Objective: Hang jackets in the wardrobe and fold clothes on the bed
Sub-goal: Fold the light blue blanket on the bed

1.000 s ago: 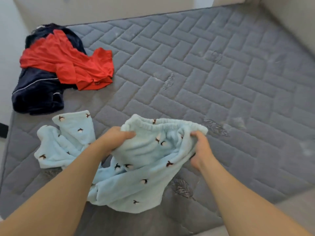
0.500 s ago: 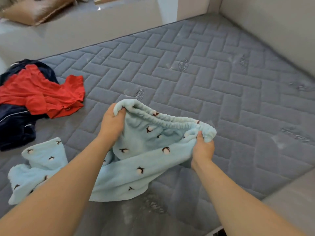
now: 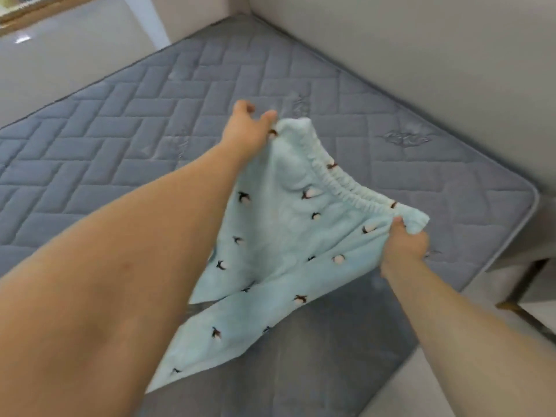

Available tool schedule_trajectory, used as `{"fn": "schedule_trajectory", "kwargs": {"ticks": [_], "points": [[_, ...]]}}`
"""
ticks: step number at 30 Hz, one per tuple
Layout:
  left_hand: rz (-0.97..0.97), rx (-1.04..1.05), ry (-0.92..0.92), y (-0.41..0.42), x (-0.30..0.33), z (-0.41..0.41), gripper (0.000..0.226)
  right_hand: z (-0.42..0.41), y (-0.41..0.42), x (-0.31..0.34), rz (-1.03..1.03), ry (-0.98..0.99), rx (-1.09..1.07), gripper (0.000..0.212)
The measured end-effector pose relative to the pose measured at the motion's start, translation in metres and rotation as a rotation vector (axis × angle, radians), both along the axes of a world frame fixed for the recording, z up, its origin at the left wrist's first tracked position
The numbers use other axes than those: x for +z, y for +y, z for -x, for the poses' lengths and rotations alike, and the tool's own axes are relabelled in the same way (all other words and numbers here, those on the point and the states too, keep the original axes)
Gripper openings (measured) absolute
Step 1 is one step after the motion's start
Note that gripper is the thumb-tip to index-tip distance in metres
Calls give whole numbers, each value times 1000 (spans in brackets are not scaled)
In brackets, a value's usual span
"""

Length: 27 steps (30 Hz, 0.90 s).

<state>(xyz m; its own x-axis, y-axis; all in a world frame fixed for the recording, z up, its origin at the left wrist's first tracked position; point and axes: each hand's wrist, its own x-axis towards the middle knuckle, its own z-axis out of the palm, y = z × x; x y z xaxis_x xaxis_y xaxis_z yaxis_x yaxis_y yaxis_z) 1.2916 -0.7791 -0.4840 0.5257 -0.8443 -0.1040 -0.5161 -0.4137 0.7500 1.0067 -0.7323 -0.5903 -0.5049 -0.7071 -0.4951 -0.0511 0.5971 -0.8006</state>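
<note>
Light blue fleece trousers (image 3: 279, 242) with small dark and white motifs hang stretched between my hands above the grey quilted mattress (image 3: 120, 139). My left hand (image 3: 246, 127) pinches the far end of the elastic waistband. My right hand (image 3: 404, 245) grips the near end of the waistband, thumb on top. The legs trail down and to the left under my left forearm, partly hidden by it.
A pale padded headboard or wall panel (image 3: 421, 55) runs along the mattress's right side. The bed's corner (image 3: 529, 194) is at the right, with a dark metal frame (image 3: 529, 284) on the floor beyond it. A light surface (image 3: 75, 55) lies past the far edge.
Both hands lifted the trousers and carried them right toward the bed's corner, waistband pulled taut. The view swung right; the red and navy clothes left the frame.
</note>
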Motion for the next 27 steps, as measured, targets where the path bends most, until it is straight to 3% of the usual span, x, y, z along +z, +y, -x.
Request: {"fn": "schedule_trajectory", "kwargs": {"ticks": [2,5,7,11,15,19,23,25,27], "points": [[-143,-54,-11,-36,-34,32,62,6,-30,-11,-129,190,-10,62],[-450,-186,-213,-12,-92,49,65,-15,-22,-29,-217,332,252,66],[-649,-252,-326,38,-125,33,63,-40,2,-42,-174,380,531,58],[-999,-163,-285,169,-159,-35,71,-90,53,-58,-98,366,982,46],[-1130,-107,-279,292,-174,-81,94,-145,97,-68,-135,269,1342,42],[-983,16,-409,359,-182,-102,48,-212,135,-77,-344,51,1285,35],[-760,61,-320,357,-177,-132,9,-288,160,-75,-621,-386,882,25],[-622,133,-247,337,-162,-157,8,-324,160,-74,-676,-436,842,19],[-484,229,-252,320,-146,-194,1,-364,141,-68,-597,-511,723,12]]}}
